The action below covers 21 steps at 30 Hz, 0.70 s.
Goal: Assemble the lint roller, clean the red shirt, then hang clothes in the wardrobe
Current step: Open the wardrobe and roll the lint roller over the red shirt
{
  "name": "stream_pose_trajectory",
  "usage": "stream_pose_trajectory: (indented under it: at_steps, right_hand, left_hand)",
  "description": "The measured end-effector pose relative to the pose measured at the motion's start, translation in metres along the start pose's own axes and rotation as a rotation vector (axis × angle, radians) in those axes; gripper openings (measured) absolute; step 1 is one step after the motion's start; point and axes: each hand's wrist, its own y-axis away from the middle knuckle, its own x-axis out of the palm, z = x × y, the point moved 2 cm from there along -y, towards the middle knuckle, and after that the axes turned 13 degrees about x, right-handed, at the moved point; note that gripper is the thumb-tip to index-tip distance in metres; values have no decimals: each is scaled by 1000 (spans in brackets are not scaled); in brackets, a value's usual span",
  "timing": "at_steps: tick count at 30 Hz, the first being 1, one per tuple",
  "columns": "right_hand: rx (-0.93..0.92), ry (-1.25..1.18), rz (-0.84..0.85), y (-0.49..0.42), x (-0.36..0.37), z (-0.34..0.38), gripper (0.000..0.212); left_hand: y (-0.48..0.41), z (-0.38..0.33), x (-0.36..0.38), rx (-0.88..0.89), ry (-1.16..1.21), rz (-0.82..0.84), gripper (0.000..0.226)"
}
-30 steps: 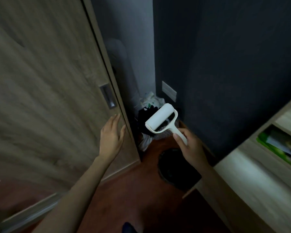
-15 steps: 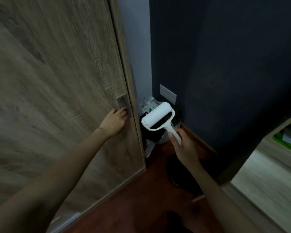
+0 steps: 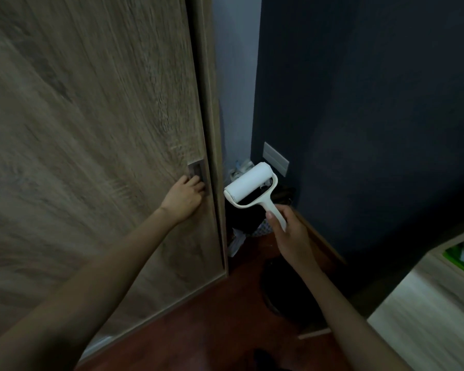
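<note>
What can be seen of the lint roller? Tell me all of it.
The lint roller looks put together: a white, paper-looking roll sits in a cream plastic fork that narrows into a straight handle. It is held in the air, roll uppermost and slanting up to the right, in front of a dark corner, just right of the wooden door. The right hand grips the handle's lower part, thumb along it; nothing else touches it.

The left side is closed off by the wardrobe door [image 3: 91, 129], and its recessed handle [image 3: 194, 170] is occupied by the left hand [image 3: 184, 200]. A narrow gap is offered between the door edge and the dark wall [image 3: 359, 129] (partly filled by the lint roller [image 3: 248, 184], gripped in the right hand [image 3: 289, 234]). The foot of the gap is blocked by clutter [image 3: 236, 243].
</note>
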Motion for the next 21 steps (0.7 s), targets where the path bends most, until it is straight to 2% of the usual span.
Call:
stream_pose_trajectory:
  at_steps: [3,8,16,21]
  right_hand:
    - [-1,21,20,-3,4,1,27]
    - [-36,50,63,-6,16,6,24]
    - [-128,13,252,-7,48,21,20]
    - [-178,27,317,-8,76,29,31]
  left_hand:
    - [10,0,5,-52,9,-80,4]
    - [44,-4,18,-145,24,-154,20]
    - [118,-12,38,-342,119,-43,34]
    - [167,-20,46,-496,270,-94,25]
